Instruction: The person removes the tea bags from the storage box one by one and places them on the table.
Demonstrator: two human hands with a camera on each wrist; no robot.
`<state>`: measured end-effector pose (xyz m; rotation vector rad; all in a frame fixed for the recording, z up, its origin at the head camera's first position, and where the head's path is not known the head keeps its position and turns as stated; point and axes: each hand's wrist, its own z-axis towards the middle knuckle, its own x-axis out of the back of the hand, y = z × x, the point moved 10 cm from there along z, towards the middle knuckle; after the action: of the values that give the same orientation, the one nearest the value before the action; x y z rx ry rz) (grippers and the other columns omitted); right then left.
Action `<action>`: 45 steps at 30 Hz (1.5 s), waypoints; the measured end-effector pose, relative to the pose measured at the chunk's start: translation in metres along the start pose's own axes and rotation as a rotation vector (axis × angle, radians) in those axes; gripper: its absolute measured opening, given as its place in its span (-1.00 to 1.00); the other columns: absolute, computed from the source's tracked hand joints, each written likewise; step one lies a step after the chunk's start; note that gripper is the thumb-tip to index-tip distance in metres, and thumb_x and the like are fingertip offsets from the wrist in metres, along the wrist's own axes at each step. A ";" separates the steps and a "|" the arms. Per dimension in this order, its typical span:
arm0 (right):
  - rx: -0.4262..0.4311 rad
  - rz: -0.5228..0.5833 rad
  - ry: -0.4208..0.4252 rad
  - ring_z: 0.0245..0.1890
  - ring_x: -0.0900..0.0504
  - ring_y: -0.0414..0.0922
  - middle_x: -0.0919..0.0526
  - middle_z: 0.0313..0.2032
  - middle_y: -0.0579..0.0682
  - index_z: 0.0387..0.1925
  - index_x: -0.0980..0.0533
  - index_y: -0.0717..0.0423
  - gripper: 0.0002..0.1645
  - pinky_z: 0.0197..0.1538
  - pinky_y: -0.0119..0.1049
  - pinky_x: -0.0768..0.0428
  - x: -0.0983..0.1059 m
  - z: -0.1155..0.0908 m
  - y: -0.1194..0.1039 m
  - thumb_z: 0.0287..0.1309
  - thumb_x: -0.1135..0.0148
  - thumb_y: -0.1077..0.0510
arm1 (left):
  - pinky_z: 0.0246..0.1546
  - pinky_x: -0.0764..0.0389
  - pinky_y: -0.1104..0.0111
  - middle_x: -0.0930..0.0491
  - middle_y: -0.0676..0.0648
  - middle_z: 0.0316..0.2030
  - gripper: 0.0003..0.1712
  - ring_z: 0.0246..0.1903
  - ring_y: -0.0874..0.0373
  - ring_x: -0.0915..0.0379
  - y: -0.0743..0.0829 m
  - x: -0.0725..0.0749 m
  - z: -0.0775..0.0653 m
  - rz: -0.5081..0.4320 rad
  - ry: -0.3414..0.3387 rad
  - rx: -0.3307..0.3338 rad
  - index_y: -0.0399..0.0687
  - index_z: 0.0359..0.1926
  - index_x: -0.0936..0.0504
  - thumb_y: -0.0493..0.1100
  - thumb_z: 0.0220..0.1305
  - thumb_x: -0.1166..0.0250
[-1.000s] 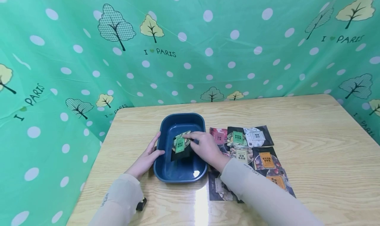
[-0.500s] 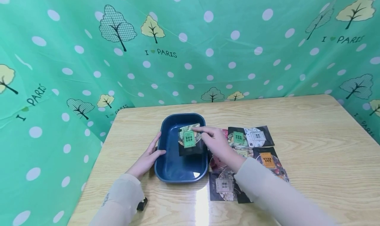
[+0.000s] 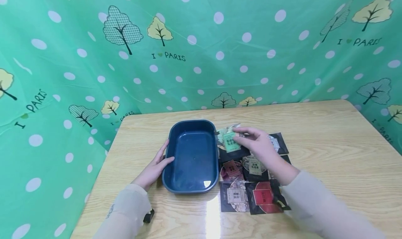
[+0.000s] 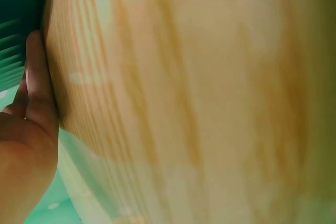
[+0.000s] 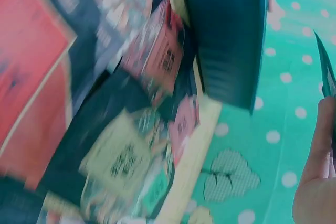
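Observation:
My left hand (image 3: 155,167) holds the left side of a blue plastic bin (image 3: 194,162), its thumb over the rim and its fingers along the outer wall. In the left wrist view, those straight fingers (image 4: 39,77) lie against the bin's side. My right hand (image 3: 260,144) pinches a dark tea sachet with a green label (image 3: 231,142) between thumb and fingers, just right of the bin. That sachet overlaps the back row of sachets in the head view. At the right edge of the right wrist view it shows edge-on, with the hand (image 5: 317,166).
Right of the bin lie rows of flat sachets, among them a grey-labelled one (image 3: 235,196), a red-labelled one (image 3: 263,197) and a blue-white one (image 3: 276,143). A small black object (image 3: 149,216) shows by the left sleeve. Green patterned cloth (image 3: 201,57) hangs behind the wooden table (image 3: 329,144).
The right hand has lifted the green-labelled sachet out of the bin and carried it right, over the rows of sachets. The left hand has stayed at the bin's left side.

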<state>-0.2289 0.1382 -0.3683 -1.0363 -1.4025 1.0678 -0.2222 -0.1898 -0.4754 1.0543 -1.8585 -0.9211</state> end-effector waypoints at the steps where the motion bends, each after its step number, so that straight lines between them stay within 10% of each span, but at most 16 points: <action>1: -0.004 -0.015 0.010 -0.01 -0.64 -0.31 -0.51 0.29 0.12 0.17 -0.54 0.19 -0.47 0.04 -0.46 -0.59 0.007 -0.002 0.001 0.19 -0.36 0.10 | 0.47 0.14 -0.20 0.38 0.00 0.60 -0.18 0.56 -0.22 0.50 0.000 0.000 0.000 0.003 0.001 0.001 0.80 0.47 0.23 0.25 0.43 -0.09; 7: -0.006 -0.070 0.057 -0.04 -0.57 -0.49 -0.47 0.32 0.08 0.27 -0.44 0.21 -0.38 0.05 -0.52 -0.56 0.049 -0.011 0.010 0.24 -0.33 0.06 | 0.47 0.16 -0.20 0.38 0.01 0.60 -0.19 0.56 -0.22 0.50 -0.001 0.000 0.002 0.006 0.006 0.002 0.80 0.47 0.23 0.22 0.45 -0.07; 14: -0.008 -0.085 0.112 -0.15 -0.61 -0.45 -0.60 -0.13 -0.48 0.38 -0.36 0.04 -0.28 -0.05 -0.58 -0.56 0.090 -0.022 0.033 0.22 -0.36 0.07 | 0.47 0.14 -0.19 0.33 -0.04 0.60 -0.17 0.56 -0.22 0.41 -0.004 0.000 0.004 -0.010 0.013 0.015 0.83 0.46 0.24 0.21 0.44 -0.09; 29: -0.165 -0.198 0.206 -0.32 -0.61 -0.49 -0.57 -0.34 -0.59 0.41 -0.31 -0.04 -0.24 -0.24 -0.60 -0.55 0.165 -0.045 0.091 0.24 -0.33 -0.07 | 0.46 0.11 -0.21 0.24 -0.16 0.59 -0.16 0.54 -0.27 0.24 -0.007 0.001 0.005 -0.030 0.021 0.035 0.84 0.47 0.23 0.19 0.43 -0.11; 35: -0.265 -0.338 0.186 -0.34 -0.50 -0.60 -0.62 -0.23 -0.33 0.43 -0.19 0.33 -0.04 -0.26 -0.60 -0.49 0.183 -0.050 0.120 0.25 -0.28 -0.19 | 0.46 0.14 -0.22 0.22 -0.15 0.59 -0.16 0.54 -0.26 0.25 -0.008 0.000 0.005 -0.034 0.015 0.031 0.87 0.45 0.22 0.19 0.42 -0.12; 41: -0.347 -0.422 0.157 -0.23 -0.50 -0.38 -0.63 0.03 0.34 0.42 -0.17 0.36 -0.01 0.02 -0.01 -0.49 0.191 -0.055 0.142 0.28 -0.21 -0.26 | 0.46 0.18 -0.23 0.25 -0.11 0.59 -0.19 0.55 -0.23 0.32 -0.008 0.000 0.004 -0.039 0.015 0.032 0.98 0.39 0.19 0.19 0.41 -0.14; 45: -0.364 -0.445 0.155 -0.31 -0.51 -0.42 -0.56 0.12 0.41 0.42 -0.17 0.38 0.00 -0.08 -0.16 -0.46 0.191 -0.057 0.150 0.28 -0.20 -0.27 | 0.46 0.18 -0.22 0.25 -0.11 0.59 -0.18 0.55 -0.23 0.30 -0.007 0.001 0.004 -0.044 0.017 0.031 0.98 0.39 0.18 0.19 0.40 -0.15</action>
<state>-0.1818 0.3622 -0.4677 -0.9713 -1.6345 0.4094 -0.2236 -0.1925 -0.4834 1.1223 -1.8478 -0.9088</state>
